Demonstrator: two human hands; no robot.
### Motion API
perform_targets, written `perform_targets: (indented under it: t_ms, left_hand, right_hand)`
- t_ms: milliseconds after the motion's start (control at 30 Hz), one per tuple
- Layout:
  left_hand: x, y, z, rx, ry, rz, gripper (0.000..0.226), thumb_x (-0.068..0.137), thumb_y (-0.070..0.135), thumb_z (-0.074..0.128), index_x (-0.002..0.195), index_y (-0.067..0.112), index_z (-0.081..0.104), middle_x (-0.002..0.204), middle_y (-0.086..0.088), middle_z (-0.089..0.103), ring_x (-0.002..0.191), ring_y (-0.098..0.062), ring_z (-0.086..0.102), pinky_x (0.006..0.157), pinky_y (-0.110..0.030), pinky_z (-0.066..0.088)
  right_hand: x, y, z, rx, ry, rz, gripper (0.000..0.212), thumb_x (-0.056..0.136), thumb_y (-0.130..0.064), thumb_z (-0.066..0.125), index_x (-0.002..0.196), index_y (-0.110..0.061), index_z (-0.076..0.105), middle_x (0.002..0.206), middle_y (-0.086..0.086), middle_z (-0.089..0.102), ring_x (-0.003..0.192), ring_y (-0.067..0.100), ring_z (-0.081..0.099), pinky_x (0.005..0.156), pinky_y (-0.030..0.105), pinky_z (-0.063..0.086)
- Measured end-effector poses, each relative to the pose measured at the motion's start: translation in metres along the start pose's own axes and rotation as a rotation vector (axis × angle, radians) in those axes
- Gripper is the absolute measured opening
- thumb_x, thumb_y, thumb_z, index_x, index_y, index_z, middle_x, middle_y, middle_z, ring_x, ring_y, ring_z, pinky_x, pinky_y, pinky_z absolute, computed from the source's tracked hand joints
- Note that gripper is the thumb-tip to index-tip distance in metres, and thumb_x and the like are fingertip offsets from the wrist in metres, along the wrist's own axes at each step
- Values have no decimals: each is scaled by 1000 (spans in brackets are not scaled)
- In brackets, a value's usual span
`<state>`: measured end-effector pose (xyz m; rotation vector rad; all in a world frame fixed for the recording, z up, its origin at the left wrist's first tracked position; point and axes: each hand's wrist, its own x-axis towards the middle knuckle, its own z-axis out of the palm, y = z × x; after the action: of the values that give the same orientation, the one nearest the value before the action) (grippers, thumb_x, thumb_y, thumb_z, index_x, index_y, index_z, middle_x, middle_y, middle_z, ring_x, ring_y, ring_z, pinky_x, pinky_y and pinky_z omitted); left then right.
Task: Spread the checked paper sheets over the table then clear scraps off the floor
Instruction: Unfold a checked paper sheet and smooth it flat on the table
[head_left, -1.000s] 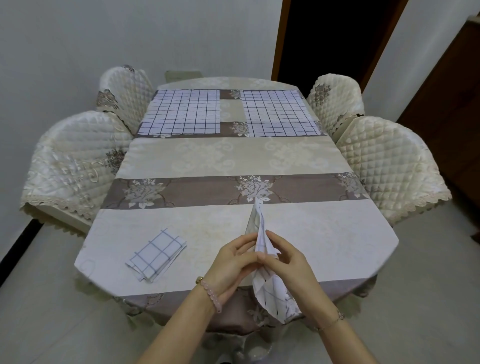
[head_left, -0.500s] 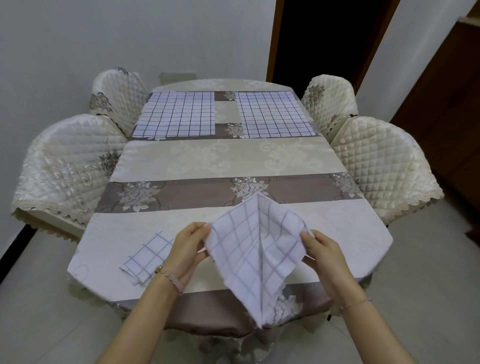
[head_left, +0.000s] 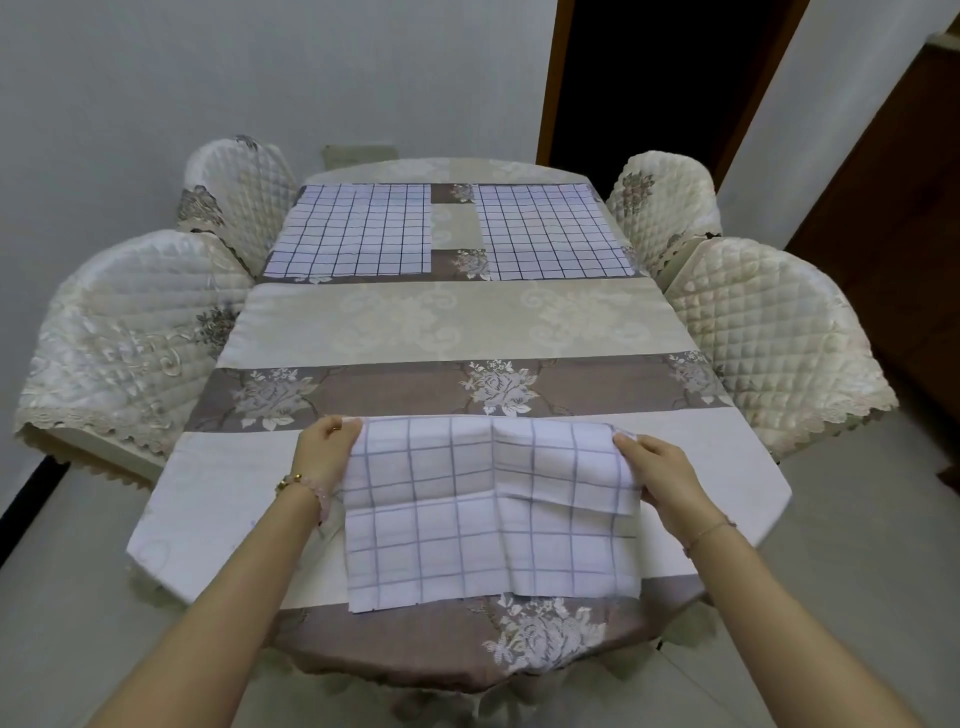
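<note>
Pale grey walls (head_left: 260, 78) stand behind a long table (head_left: 467, 327) dressed in a cream and mauve floral tablecloth, and a dark open doorway (head_left: 665, 78) shows beyond its far right corner. Quilted cream chairs (head_left: 130, 332) are tucked in along both long sides, two to my left and two to my right, on a pale tiled floor (head_left: 857, 519).

At the far end two white paper sheets with dark blue checks lie flat side by side. The far left sheet (head_left: 358, 231) and the far right sheet (head_left: 550, 231) are apart, with a strip of tablecloth showing between them.

Over the near end I hold a third checked paper sheet (head_left: 488, 519), stretched wide between my hands. My left hand (head_left: 324, 449) pinches its upper left corner, thumb on top and fingers curled beneath. My right hand (head_left: 660, 478) grips the upper right edge the same way. The sheet is only partly opened: an upper flap folds over across the middle, and its free edge sags lower on the right side. The bottom edge reaches the mauve band at the table's near rim. I cannot tell whether that lower part rests on the cloth or hangs just above it.

A beaded bracelet (head_left: 306, 483) circles my left wrist and a thin chain (head_left: 709, 532) my right.
</note>
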<state>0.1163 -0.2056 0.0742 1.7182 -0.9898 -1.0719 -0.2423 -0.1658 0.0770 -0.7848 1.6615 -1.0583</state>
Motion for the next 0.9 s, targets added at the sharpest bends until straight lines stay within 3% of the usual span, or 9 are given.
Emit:
perform_targets:
  t_ms: [100,200,267,333,467,533,600,700,900]
  left_hand:
    - [11,-11,9,75,14,-17,10,89,18,54,88,10,60,84,-10,60,84,-24,52,75,-37,44]
    - [7,-17,17,177,-3,-20,30,90,18,53,119,9,51,113,-15,60,104,-35,57,88,-42,46]
    - [-2,-20,23,351,1,91,40,91,16,53,130,8,45,128,-12,53,116,-32,52,96,-40,41]
    - [-17,-25,32,546,-52,276,40,91,12,53,131,8,48,134,-12,49,122,-28,48,102,-35,36]
    - [-60,-50,61,819,-501,482,44,92,31,42,131,12,51,137,-5,51,130,-21,44,109,-30,30]
    - [-70,-72,73,982,-620,582,54,83,43,36,124,16,59,129,-2,60,122,-21,55,102,-36,42]
    - [-76,-83,79,1131,-637,588,50,79,45,38,114,24,66,117,5,68,106,-16,66,85,-34,53]
    - [-82,-84,82,1221,-642,647,47,79,45,37,110,27,68,116,8,68,103,-13,67,82,-34,55]
    - [-87,-78,82,1234,-592,621,53,80,45,33,117,23,65,125,2,64,112,-19,63,90,-39,51]
  right_hand:
    - [19,10,4,-39,30,41,42,88,-30,59,96,11,59,84,6,52,80,21,43,71,34,35]
    - [25,13,4,-49,11,65,22,90,-28,56,77,-11,60,80,6,50,78,22,42,68,33,35]
    - [25,16,1,-56,-30,76,14,92,-29,55,88,-17,60,85,5,54,78,24,46,70,32,39]
    - [24,22,-6,-99,-31,98,19,92,-28,56,107,-16,58,100,4,58,88,22,53,76,32,44]
    - [14,37,-15,-186,-38,120,33,89,-23,61,119,-10,57,108,9,60,88,21,59,69,26,48]
    - [8,46,-19,-199,-54,149,34,88,-22,63,119,-7,58,110,12,61,83,18,60,67,25,49]
    - [0,55,-21,-209,-54,172,37,86,-22,65,119,-6,58,113,12,62,89,21,61,73,28,50]
    - [-14,74,-23,-164,-18,217,36,82,-20,70,113,-4,62,109,11,66,97,25,63,79,33,53]
    - [-54,103,-5,86,-13,321,10,84,-7,66,90,1,64,84,16,64,67,18,65,57,20,57]
